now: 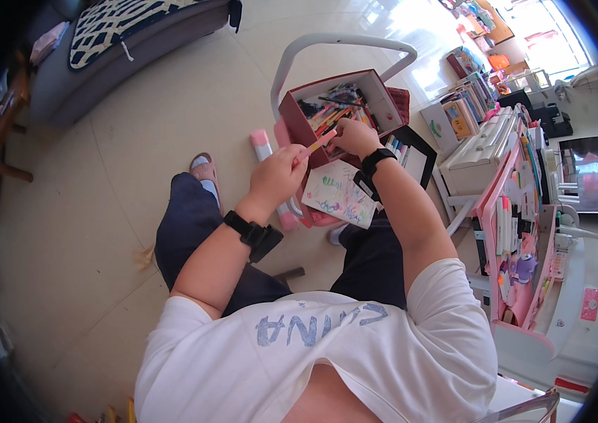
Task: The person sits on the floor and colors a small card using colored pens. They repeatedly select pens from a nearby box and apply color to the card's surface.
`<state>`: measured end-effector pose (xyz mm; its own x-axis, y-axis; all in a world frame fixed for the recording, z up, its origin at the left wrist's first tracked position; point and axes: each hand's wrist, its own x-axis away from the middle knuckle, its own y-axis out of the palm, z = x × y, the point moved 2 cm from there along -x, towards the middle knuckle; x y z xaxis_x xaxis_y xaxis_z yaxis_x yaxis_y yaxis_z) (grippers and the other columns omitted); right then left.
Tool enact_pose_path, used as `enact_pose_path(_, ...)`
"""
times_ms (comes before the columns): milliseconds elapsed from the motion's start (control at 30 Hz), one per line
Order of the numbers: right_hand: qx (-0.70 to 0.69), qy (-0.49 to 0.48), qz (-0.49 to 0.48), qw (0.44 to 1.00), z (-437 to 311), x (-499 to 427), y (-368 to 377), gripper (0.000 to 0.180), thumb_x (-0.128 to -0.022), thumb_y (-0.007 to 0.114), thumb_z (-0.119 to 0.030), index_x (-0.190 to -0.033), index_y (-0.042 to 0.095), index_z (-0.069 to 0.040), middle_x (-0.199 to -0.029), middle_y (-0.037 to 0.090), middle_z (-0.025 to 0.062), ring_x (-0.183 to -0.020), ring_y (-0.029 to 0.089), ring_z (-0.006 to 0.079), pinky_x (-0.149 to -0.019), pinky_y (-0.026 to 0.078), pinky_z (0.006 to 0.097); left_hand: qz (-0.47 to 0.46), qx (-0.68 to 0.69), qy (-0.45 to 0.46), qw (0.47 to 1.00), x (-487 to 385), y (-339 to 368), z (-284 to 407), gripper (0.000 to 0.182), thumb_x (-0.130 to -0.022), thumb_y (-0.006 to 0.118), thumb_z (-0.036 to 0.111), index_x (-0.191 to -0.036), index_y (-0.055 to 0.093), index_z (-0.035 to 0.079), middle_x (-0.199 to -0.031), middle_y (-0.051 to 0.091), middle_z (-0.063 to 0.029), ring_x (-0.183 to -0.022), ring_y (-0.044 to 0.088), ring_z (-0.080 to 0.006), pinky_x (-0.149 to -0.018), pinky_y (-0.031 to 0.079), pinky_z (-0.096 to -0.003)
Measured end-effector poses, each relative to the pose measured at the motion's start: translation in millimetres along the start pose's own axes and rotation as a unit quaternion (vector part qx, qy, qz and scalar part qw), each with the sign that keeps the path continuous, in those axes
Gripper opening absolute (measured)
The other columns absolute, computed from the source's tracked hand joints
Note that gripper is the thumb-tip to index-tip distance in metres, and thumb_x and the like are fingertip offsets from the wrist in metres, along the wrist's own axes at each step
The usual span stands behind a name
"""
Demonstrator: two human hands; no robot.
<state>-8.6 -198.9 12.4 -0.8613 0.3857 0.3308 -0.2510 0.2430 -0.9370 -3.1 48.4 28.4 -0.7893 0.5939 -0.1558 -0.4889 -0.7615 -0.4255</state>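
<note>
Between my hands is a slim pink and yellow pen or marker (316, 147). My left hand (279, 172) grips its lower end. My right hand (354, 138) is at its upper end, fingertips bent over it; whether they pinch it is hard to tell. Just beyond lies an open dark red box (299, 117) full of pens, markers and pencils (336, 108). Below my hands a white sheet or pad (340, 193) bears coloured scribbles. Right of it, a black-edged tray or lid (424, 153) holds several markers (397, 148), partly behind my right wrist.
A white curved metal frame (349, 39) arches behind the box. A pink and white packet (261, 145) lies left of it. At right stand a pink organizer (489, 211) with markers, a white drawer unit (476, 153) and books (470, 100). A grey sofa (135, 63) is at upper left.
</note>
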Motion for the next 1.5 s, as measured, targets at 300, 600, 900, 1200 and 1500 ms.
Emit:
enact_pose_path(300,0.041,-0.078,-0.117,0.989,2,-19,10,0.027,-0.074,0.07,-0.03,-0.094,0.073,-0.013,-0.081,0.074,0.004,-0.08,0.071,0.0233,-0.071,0.054,0.0381,-0.023,0.004,-0.013,1.0,-2,11,1,0.024,-0.095,0.055,0.026,-0.106,0.063,0.006,-0.091,0.067,-0.0173,-0.085,0.064,-0.0372,-0.071,0.05,-0.0427)
enact_pose_path(600,-0.491,-0.026,-0.009,0.871,-2,31,-21,0.023,-0.091,0.065,-0.024,-0.094,0.068,-0.002,-0.077,0.066,0.0003,-0.064,0.055,0.0085,-0.059,0.045,0.0232,0.036,0.005,0.047,0.998,-7,19,3,0.027,-0.096,0.053,0.029,-0.103,0.065,0.005,-0.094,0.066,-0.0195,-0.088,0.063,-0.0388,-0.073,0.051,-0.044)
enact_pose_path(900,-0.566,-0.222,0.036,0.793,-11,148,5,0.026,-0.095,0.052,-0.002,-0.12,0.061,0.0,-0.112,0.065,0.0054,-0.109,0.058,0.0127,-0.098,0.044,0.0278,-0.08,0.214,0.018,0.973,8,48,14,0.039,-0.099,0.054,0.038,-0.108,0.063,0.001,-0.088,0.065,-0.0122,-0.075,0.067,-0.0206,-0.066,0.052,-0.0343)
enact_pose_path(1200,-0.684,-0.134,0.045,0.716,15,174,40,0.014,-0.095,0.058,-0.008,-0.108,0.054,-0.005,-0.102,0.057,0.0009,-0.097,0.055,0.0085,-0.086,0.045,0.0254,-0.206,0.109,0.167,0.958,31,67,17,0.028,-0.099,0.057,0.026,-0.105,0.06,0.0,-0.082,0.058,-0.0108,-0.07,0.057,-0.0202,-0.065,0.045,-0.032)
enact_pose_path(1500,-0.674,-0.119,0.047,0.728,7,156,65,0.011,-0.098,0.059,-0.019,-0.099,0.058,-0.008,-0.084,0.055,-0.0036,-0.074,0.05,0.0052,-0.066,0.042,0.0219,-0.182,0.066,0.139,0.971,31,73,8,0.024,-0.1,0.052,0.024,-0.104,0.058,0.001,-0.082,0.062,-0.0168,-0.078,0.062,-0.0347,-0.069,0.047,-0.0394)
